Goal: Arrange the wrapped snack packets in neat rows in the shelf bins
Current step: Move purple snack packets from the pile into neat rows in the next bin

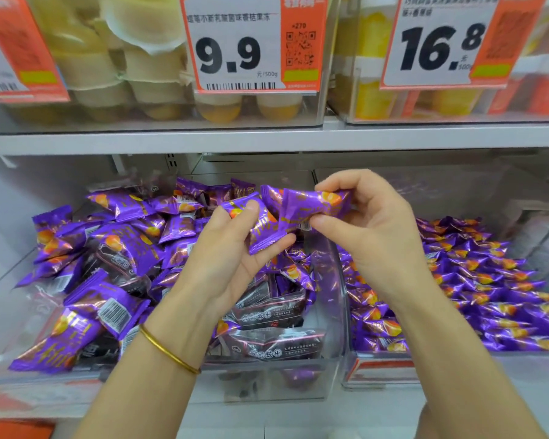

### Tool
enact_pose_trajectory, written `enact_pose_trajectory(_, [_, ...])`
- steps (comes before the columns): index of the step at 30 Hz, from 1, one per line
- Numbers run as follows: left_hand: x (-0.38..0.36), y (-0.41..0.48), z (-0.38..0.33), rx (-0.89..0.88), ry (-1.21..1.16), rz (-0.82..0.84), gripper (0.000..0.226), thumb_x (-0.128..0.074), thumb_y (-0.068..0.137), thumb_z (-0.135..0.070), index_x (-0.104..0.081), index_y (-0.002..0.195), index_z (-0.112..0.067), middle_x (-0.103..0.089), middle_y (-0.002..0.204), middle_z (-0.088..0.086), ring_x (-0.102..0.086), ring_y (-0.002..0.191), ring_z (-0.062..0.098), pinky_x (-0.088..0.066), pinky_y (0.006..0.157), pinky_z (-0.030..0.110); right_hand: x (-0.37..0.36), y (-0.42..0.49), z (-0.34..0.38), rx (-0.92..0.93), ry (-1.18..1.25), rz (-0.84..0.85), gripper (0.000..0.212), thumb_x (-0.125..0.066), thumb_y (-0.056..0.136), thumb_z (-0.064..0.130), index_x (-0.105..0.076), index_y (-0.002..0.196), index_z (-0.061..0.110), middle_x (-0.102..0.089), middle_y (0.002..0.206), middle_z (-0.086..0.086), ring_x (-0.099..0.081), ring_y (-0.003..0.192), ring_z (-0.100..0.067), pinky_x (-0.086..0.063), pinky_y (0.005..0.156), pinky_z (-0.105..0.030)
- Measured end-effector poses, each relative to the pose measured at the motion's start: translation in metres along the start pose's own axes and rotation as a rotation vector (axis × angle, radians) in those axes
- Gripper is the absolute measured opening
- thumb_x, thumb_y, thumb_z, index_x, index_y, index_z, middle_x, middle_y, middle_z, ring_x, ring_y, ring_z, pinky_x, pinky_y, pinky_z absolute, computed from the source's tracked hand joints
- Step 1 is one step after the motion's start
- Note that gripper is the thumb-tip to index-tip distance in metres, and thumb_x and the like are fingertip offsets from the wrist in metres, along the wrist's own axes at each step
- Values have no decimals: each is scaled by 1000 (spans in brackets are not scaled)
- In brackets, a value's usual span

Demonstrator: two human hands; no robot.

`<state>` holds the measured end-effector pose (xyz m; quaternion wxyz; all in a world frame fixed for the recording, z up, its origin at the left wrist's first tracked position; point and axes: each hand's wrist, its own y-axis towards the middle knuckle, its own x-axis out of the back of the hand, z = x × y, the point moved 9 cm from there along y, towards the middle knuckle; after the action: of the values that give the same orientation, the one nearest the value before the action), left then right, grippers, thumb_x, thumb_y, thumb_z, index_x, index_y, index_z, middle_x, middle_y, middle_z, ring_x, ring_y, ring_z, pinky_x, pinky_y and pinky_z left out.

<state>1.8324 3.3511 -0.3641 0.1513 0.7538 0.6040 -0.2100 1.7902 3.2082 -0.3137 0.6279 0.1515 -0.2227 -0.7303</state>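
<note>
Both hands were held above the lower shelf bins, one purple packet gripped in each. At the left hand, a tilted packet was pinched between thumb and curled fingers. At the right hand, a second packet was pinched by its end between thumb and fingertips. The two packets were touching, near the clear wall between the bins. Below, the left bin was filled with a loose jumble of packets, purple ones mixed with dark-wrapped ones. Beside it, the right bin was packed with purple packets in tidy rows. A gold bangle was worn on the left wrist. On the shelf above, jelly cups were stacked behind price tags marked 9.9 and 16.8.
</note>
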Motion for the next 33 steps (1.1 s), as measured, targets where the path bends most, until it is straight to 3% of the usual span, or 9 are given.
enact_pose_trajectory(5, [-6,0,2,74,-131,56,32,-44,95,-22,-49,120,-2,-67,101,19,-69,83,26,-57,61,33,-17,-6,-4,-29,-80,180,30,-64,67,-3,-63,79,25,-68,90,-8,-65,90,-32,-51,80,-47])
enact_pose_trajectory(7, [-6,0,4,88,-69,59,50,-51,87,-32,-49,122,4,-65,108,23,-66,91,29,-57,63,33,-25,-10,-1,-18,-127,257,30,-66,69,-7,-63,80,20,-69,90,-4,-65,97,-26,-53,83,-36])
enact_pose_trajectory(10, [-2,1,2,38,1,19,51,-60,82,-17,-49,126,6,-65,112,22,-65,89,28,-56,62,32,-27,-10,-1,-61,-93,287,34,-69,71,-12,-65,86,17,-69,89,11,-66,85,-5,-51,75,-17])
enact_pose_trajectory(13, [-4,3,0,2,-82,14,40,-54,86,-1,-50,124,8,-68,102,15,-67,77,18,-56,61,27,-19,-7,-7,-122,49,169,30,-76,71,0,-66,90,22,-71,89,8,-66,79,-6,-53,74,-21])
enact_pose_trajectory(16, [-11,1,-5,-33,-111,69,36,-54,86,-11,-55,121,-3,-69,108,7,-66,82,11,-54,68,20,-10,-6,-11,-151,56,40,24,-77,73,9,-66,88,25,-70,94,3,-66,77,-6,-54,74,-23])
enact_pose_trajectory(21, [-24,-1,-6,-64,-138,169,22,-43,95,-7,-60,109,-7,-69,107,3,-66,87,10,-50,77,21,-16,-5,-7,-150,81,110,23,-70,81,7,-58,94,22,-67,89,7,-65,78,-10,-54,76,-31])
enact_pose_trajectory(26, [-26,-2,1,20,-137,170,48,-31,97,-40,-56,121,-7,-65,117,9,-60,98,16,-47,82,25,-8,-4,-13,-217,308,21,26,-65,71,12,-55,94,16,-66,84,-4,-67,72,-19,-54,61,-29])
enact_pose_trajectory(30, [-20,0,-2,-77,-1,90,36,-34,96,-40,-59,108,-18,-68,83,-5,-55,66,5,-32,59,24,-12,-7,-15,-299,433,80,44,-67,68,7,-55,110,11,-68,87,-5,-68,71,-19,-53,58,-26])
enact_pose_trajectory(33, [-22,0,-4,-89,-59,112,35,-47,84,-35,-58,114,-20,-61,90,0,-49,70,9,-33,59,22,-16,-8,-16,-312,398,127,39,-68,67,7,-62,105,9,-71,87,-5,-68,73,-18,-54,63,-27])
